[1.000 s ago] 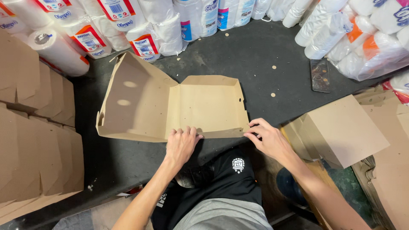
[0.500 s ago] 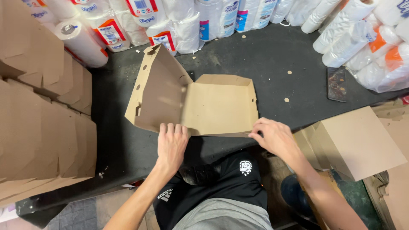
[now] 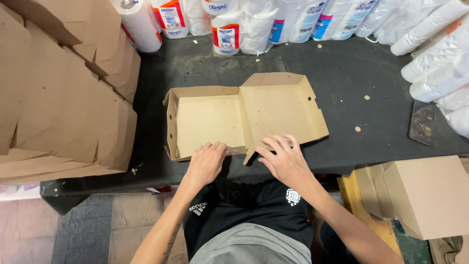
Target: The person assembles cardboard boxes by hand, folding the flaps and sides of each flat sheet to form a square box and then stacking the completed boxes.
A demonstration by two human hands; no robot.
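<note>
Both hands press flat, fingers spread, on the near edge of an open cardboard clamshell box (image 3: 244, 115) (holding nothing): left hand (image 3: 206, 164), right hand (image 3: 283, 161), dark worktop (image 3: 351, 83) beyond.

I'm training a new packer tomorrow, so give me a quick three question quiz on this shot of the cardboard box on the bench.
1. True or false: both hands rest on the near edge of the open cardboard box.
2. Multiple choice: what lines the far edge of the black table? A) glass jars B) wrapped paper rolls C) metal tools
3. Short answer: what is piled to the person's left of the box?

Key
1. True: the left hand and the right hand both lie on the near edge.
2. B: the wrapped paper rolls stand in a row there.
3. A stack of flat cardboard blanks.
</note>
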